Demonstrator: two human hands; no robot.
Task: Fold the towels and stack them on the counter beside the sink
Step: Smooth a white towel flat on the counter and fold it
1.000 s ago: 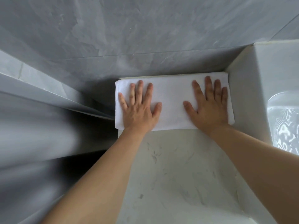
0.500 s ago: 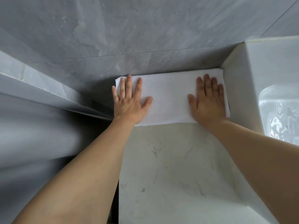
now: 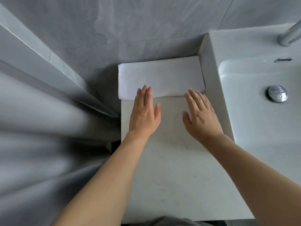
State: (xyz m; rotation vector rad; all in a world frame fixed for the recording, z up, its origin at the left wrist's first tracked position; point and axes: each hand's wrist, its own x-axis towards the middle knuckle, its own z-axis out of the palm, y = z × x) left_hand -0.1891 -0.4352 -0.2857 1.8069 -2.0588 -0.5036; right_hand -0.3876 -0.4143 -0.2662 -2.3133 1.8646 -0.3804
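Observation:
A folded white towel [image 3: 160, 77] lies flat at the back of the pale marble counter [image 3: 171, 176], against the grey wall and the side of the sink [image 3: 254, 121]. My left hand [image 3: 144, 115] is flat with straight fingers, its fingertips over the towel's near edge and its palm over the counter. My right hand [image 3: 201, 116] is flat too, its fingertips at the towel's near right corner. Neither hand holds anything.
The white basin rises to the right, with a chrome drain plug [image 3: 276, 93] and a chrome tap [image 3: 289, 35] at the upper right. A grey wall stands behind. Grey ledges drop off to the left of the counter. Dark fabric shows at the bottom edge.
Both hands have slid back toward me, from lying fully on the towel to only fingertips at its near edge. The view has shifted, showing more of the sink.

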